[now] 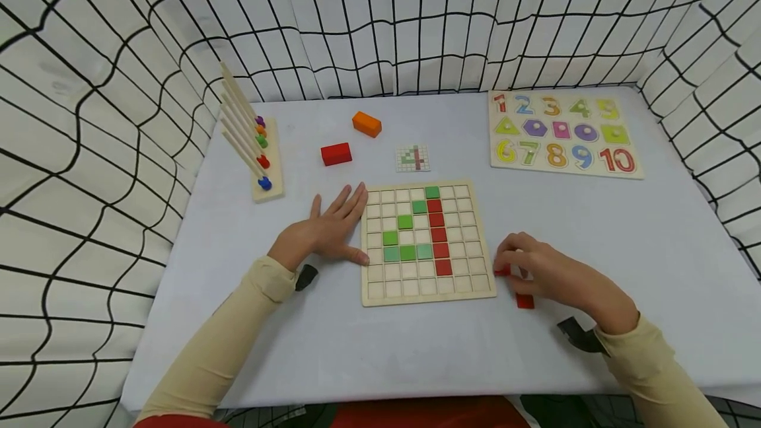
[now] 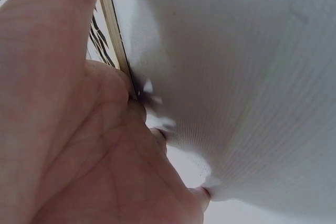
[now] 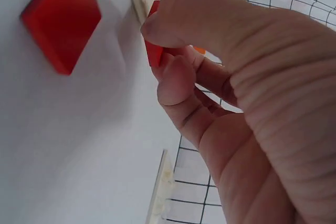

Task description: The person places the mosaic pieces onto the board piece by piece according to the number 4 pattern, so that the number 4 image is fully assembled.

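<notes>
A wooden grid board lies mid-table in the head view. Green tiles form a slanted line and a short row in its cells, beside a column of several red tiles. With fingers spread, my left hand rests on the table, index finger and thumb touching the board's left edge. Off the right edge, my right hand pinches a red square tile between thumb and fingertips. Another red tile lies on the table under that hand, apart from it in the right wrist view.
Behind the board lies a small pattern card. A red block and an orange block are nearby. A peg stand stands left, a number puzzle lies back right. Black netting surrounds the table.
</notes>
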`<state>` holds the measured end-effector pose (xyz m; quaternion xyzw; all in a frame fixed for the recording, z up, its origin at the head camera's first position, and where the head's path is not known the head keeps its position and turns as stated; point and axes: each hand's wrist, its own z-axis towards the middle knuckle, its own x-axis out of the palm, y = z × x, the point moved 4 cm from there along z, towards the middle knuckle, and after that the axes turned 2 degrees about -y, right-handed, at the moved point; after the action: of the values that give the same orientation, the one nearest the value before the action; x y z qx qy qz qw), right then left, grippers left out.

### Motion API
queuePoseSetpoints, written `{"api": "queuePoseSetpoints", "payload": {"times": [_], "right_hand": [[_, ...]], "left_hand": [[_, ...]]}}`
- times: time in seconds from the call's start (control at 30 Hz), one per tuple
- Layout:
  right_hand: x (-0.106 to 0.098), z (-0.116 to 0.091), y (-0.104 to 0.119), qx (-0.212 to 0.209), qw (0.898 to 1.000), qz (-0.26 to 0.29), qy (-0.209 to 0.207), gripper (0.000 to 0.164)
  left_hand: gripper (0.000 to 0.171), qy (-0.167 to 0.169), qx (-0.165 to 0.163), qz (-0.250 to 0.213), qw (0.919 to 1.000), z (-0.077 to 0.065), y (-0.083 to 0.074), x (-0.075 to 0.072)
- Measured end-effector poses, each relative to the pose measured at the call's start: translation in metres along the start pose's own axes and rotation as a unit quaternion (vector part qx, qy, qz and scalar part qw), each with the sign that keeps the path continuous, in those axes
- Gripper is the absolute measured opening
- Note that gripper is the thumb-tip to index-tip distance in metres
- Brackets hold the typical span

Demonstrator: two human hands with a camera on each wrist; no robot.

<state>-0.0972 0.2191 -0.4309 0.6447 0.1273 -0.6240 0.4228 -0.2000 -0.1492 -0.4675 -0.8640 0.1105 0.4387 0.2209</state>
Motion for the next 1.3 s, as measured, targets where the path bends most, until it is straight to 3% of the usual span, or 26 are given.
{"api": "queuePoseSetpoints", "payload": {"times": [0.17, 0.37, 0.63, 0.87, 1.0, 1.3], "right_hand": [[0.002, 0.008, 0.01, -0.049, 0.998, -0.02, -0.03, 0.034], [0.008, 0.023, 0.026, -0.095, 0.994, -0.003, -0.048, 0.033], [0.035, 0.049, 0.051, -0.197, 0.977, -0.015, -0.085, 0.031], [0.037, 0.048, 0.06, -0.175, 0.983, -0.049, -0.043, 0.021], [0.036, 0.047, 0.062, -0.174, 0.982, -0.066, -0.041, 0.017], [0.033, 0.038, 0.055, -0.153, 0.988, -0.011, -0.034, 0.027]], "left_hand": [[0.138, 0.002, 0.003, -0.001, 1.0, -0.002, -0.003, -0.002], [0.14, -0.002, 0.005, -0.002, 1.0, -0.003, -0.003, -0.004], [0.137, 0.004, 0.0, 0.007, 1.0, -0.003, -0.005, -0.004], [0.138, -0.001, -0.003, 0.013, 0.9999, -0.001, -0.003, -0.002], [0.138, -0.001, -0.002, 0.011, 0.9999, -0.002, -0.004, -0.006], [0.138, 0.003, 0.003, 0.006, 1.0, -0.003, -0.004, -0.005]]}}
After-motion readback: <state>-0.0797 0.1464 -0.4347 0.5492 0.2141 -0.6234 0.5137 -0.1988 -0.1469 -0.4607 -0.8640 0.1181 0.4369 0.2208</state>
